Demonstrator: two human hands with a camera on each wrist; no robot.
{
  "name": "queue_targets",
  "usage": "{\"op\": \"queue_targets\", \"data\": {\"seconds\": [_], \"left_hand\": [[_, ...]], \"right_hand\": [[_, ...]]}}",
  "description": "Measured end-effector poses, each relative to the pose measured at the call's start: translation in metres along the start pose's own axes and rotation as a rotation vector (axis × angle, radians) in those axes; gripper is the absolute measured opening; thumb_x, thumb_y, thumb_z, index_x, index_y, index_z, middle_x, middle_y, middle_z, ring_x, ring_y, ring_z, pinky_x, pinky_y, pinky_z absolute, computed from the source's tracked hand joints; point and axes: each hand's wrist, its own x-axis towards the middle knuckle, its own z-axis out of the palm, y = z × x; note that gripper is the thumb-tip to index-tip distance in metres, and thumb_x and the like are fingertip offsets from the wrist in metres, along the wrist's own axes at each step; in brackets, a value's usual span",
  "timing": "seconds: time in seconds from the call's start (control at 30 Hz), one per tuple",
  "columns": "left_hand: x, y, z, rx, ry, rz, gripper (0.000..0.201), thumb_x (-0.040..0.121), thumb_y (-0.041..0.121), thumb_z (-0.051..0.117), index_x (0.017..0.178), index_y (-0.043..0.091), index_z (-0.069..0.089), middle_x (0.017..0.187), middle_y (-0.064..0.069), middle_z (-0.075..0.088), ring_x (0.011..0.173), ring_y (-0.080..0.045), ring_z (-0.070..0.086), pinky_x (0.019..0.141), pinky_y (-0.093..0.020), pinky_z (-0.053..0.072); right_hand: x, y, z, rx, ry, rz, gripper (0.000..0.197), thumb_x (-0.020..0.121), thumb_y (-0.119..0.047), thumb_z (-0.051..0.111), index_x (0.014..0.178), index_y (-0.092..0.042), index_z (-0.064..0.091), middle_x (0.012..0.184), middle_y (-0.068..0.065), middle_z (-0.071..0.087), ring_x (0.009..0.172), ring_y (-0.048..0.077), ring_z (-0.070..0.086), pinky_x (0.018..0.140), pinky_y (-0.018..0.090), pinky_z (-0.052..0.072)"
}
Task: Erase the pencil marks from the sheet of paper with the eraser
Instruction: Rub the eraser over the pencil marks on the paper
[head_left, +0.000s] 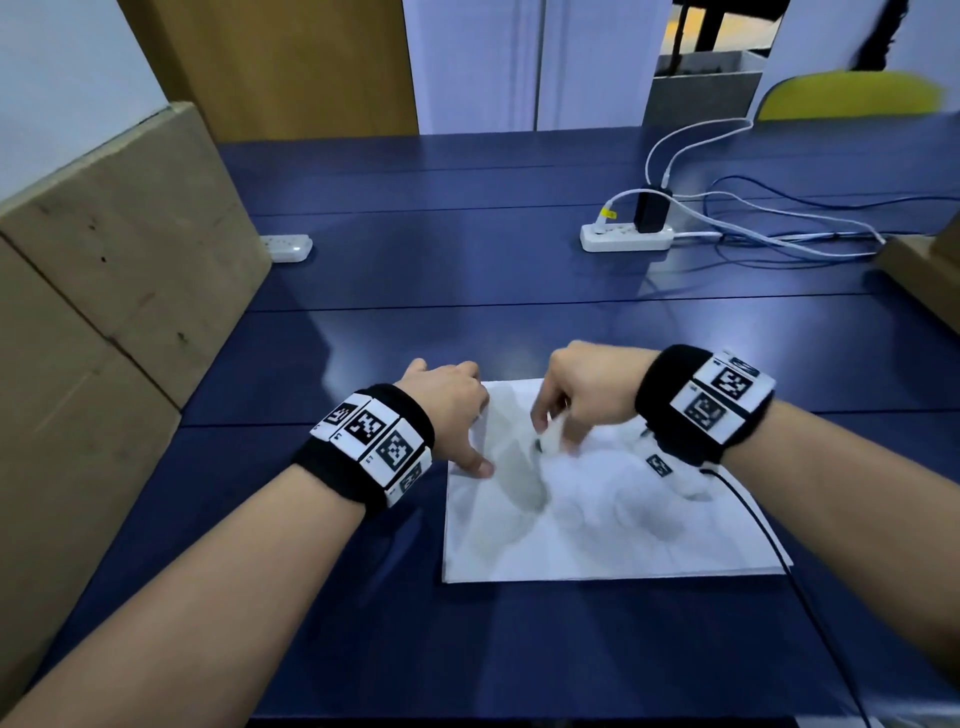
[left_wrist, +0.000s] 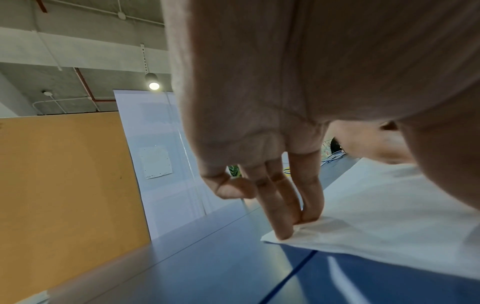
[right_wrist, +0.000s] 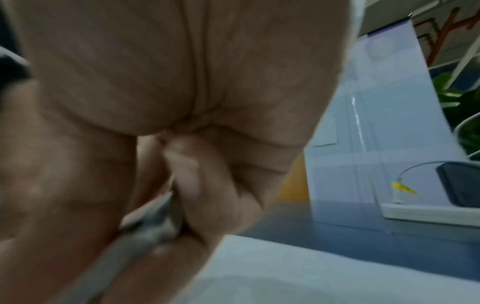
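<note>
A white sheet of paper (head_left: 597, 525) lies on the dark blue table in front of me. My left hand (head_left: 452, 410) rests on its far left corner, and straight fingertips (left_wrist: 285, 232) press the paper (left_wrist: 376, 216) flat. My right hand (head_left: 571, 400) hovers low over the upper middle of the sheet with curled fingers pinching a small whitish eraser (head_left: 548, 434), blurred by motion. The right wrist view shows the eraser (right_wrist: 153, 224) as a grey blur between thumb and fingers. Pencil marks are too faint to make out.
Large cardboard boxes (head_left: 104, 291) stand along the left edge of the table (head_left: 467, 260). A white power strip (head_left: 626, 238) with a black charger and trailing cables sits at the back right; a smaller white strip (head_left: 288, 247) lies at the back left. A black wire (head_left: 779, 551) runs from my right wristband.
</note>
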Motion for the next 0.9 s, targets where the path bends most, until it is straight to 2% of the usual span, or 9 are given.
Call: {"op": "queue_targets", "data": {"seconds": [0.07, 0.2, 0.27, 0.37, 0.47, 0.57, 0.67, 0.83, 0.9], "left_hand": [[0.000, -0.001, 0.001, -0.020, 0.003, 0.000, 0.074, 0.064, 0.071, 0.072, 0.119, 0.023, 0.059, 0.118, 0.006, 0.046, 0.107, -0.017, 0.054, 0.081, -0.036, 0.026], [-0.004, -0.004, 0.003, -0.057, 0.032, -0.001, 0.075, 0.064, 0.072, 0.070, 0.123, 0.026, 0.056, 0.116, 0.008, 0.045, 0.105, -0.015, 0.053, 0.082, -0.036, 0.026], [-0.006, -0.006, 0.007, -0.069, 0.044, 0.000, 0.077, 0.065, 0.072, 0.069, 0.126, 0.027, 0.054, 0.118, 0.009, 0.045, 0.108, -0.015, 0.052, 0.083, -0.037, 0.026], [-0.006, -0.010, 0.011, -0.098, 0.066, 0.001, 0.071, 0.066, 0.072, 0.069, 0.120, 0.029, 0.055, 0.119, 0.010, 0.044, 0.111, -0.014, 0.050, 0.083, -0.037, 0.026], [-0.006, -0.011, 0.012, -0.113, 0.057, 0.007, 0.072, 0.065, 0.073, 0.069, 0.120, 0.029, 0.055, 0.120, 0.010, 0.044, 0.112, -0.013, 0.048, 0.085, -0.037, 0.026], [-0.005, -0.010, 0.011, -0.113, 0.057, 0.005, 0.072, 0.065, 0.072, 0.069, 0.119, 0.028, 0.056, 0.118, 0.010, 0.044, 0.111, -0.014, 0.049, 0.083, -0.037, 0.025], [-0.005, -0.009, 0.011, -0.102, 0.039, 0.000, 0.075, 0.066, 0.071, 0.069, 0.124, 0.027, 0.053, 0.119, 0.009, 0.043, 0.111, -0.016, 0.049, 0.084, -0.037, 0.027], [-0.004, -0.008, 0.009, -0.111, 0.022, -0.006, 0.074, 0.066, 0.070, 0.071, 0.122, 0.025, 0.053, 0.119, 0.008, 0.043, 0.110, -0.016, 0.049, 0.088, -0.039, 0.031], [-0.004, -0.008, 0.008, -0.125, 0.017, -0.006, 0.074, 0.066, 0.069, 0.072, 0.123, 0.025, 0.054, 0.119, 0.007, 0.043, 0.111, -0.016, 0.049, 0.090, -0.039, 0.033]], "right_hand": [[-0.003, -0.003, 0.004, -0.001, -0.071, -0.015, 0.029, 0.063, -0.021, 0.086, 0.089, -0.029, 0.077, 0.077, 0.002, 0.073, 0.073, 0.018, 0.066, 0.068, 0.028, 0.053], [0.013, 0.005, -0.008, 0.054, 0.230, 0.062, 0.015, 0.070, -0.021, 0.080, 0.084, -0.024, 0.078, 0.067, -0.008, 0.065, 0.075, 0.019, 0.061, 0.072, 0.034, 0.057], [0.016, 0.010, -0.011, 0.089, 0.280, 0.073, 0.013, 0.069, -0.019, 0.078, 0.081, -0.023, 0.078, 0.066, -0.007, 0.066, 0.073, 0.019, 0.062, 0.073, 0.037, 0.059], [0.003, 0.005, -0.002, 0.034, 0.135, 0.007, 0.023, 0.066, -0.020, 0.083, 0.089, -0.025, 0.078, 0.067, -0.009, 0.063, 0.067, 0.011, 0.058, 0.071, 0.030, 0.055], [-0.009, -0.004, 0.004, 0.046, -0.058, -0.046, 0.025, 0.064, -0.020, 0.084, 0.088, -0.026, 0.077, 0.067, -0.003, 0.068, 0.066, 0.018, 0.064, 0.066, 0.030, 0.054], [0.006, 0.001, -0.002, 0.020, 0.122, 0.011, 0.021, 0.068, -0.019, 0.080, 0.087, -0.026, 0.076, 0.067, -0.007, 0.066, 0.068, 0.013, 0.060, 0.070, 0.029, 0.054], [0.015, 0.007, -0.007, 0.046, 0.247, 0.039, 0.014, 0.071, -0.019, 0.075, 0.085, -0.022, 0.076, 0.067, -0.008, 0.068, 0.076, 0.019, 0.063, 0.070, 0.033, 0.056], [-0.009, -0.003, 0.004, -0.017, -0.044, -0.057, 0.026, 0.067, -0.020, 0.084, 0.090, -0.027, 0.076, 0.068, -0.008, 0.064, 0.069, 0.016, 0.060, 0.068, 0.029, 0.051], [-0.009, -0.003, 0.005, 0.001, -0.058, -0.044, 0.023, 0.067, -0.020, 0.083, 0.087, -0.028, 0.074, 0.068, -0.007, 0.067, 0.070, 0.018, 0.065, 0.067, 0.030, 0.052]]}}
